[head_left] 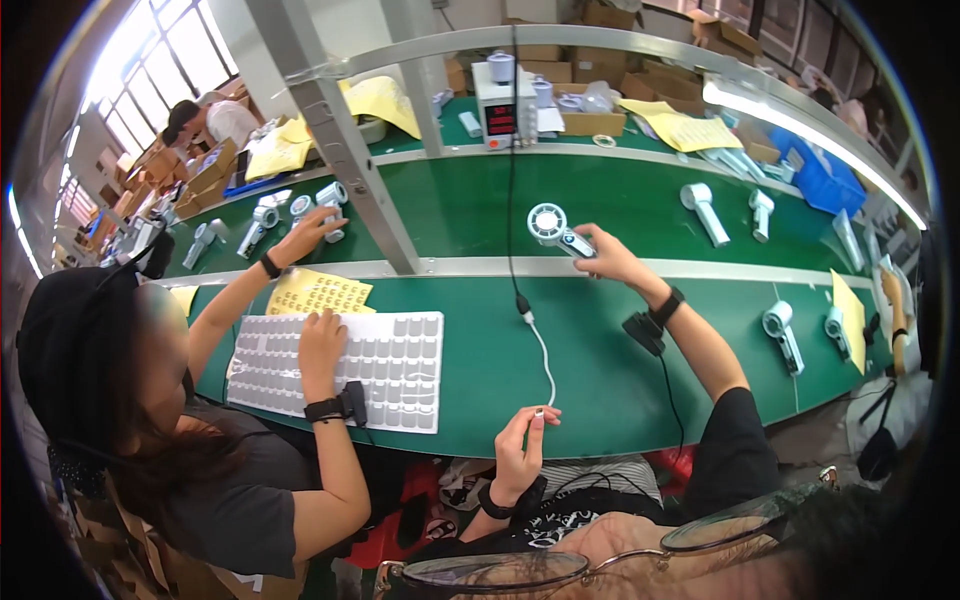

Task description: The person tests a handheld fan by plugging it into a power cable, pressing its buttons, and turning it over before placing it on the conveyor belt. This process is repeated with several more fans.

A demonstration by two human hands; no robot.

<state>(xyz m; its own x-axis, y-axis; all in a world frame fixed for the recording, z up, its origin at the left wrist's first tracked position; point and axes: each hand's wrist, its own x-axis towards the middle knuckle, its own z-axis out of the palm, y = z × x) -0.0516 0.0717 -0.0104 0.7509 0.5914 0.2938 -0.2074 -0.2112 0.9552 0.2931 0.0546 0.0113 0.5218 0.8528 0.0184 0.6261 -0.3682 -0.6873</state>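
Note:
My right hand (614,258), stretched out over the green bench, is closed around the handle of a small light-blue handheld fan (548,225), its round head pointing up and to the left. Close to the bench's near edge, my left hand (518,455) pinches the plug end of a white charging cable (546,362). That cable runs up to a connector (524,306) on a black cord, which hangs from above. Plug and fan are well apart.
On my left, a co-worker's hand (318,350) rests on a white compartment tray (405,370); the other reaches toward several fans. More fans (706,215) lie at right. A metal post (345,140) and a rail cross the bench. Behind stand a power supply (505,110) and a blue bin (820,170).

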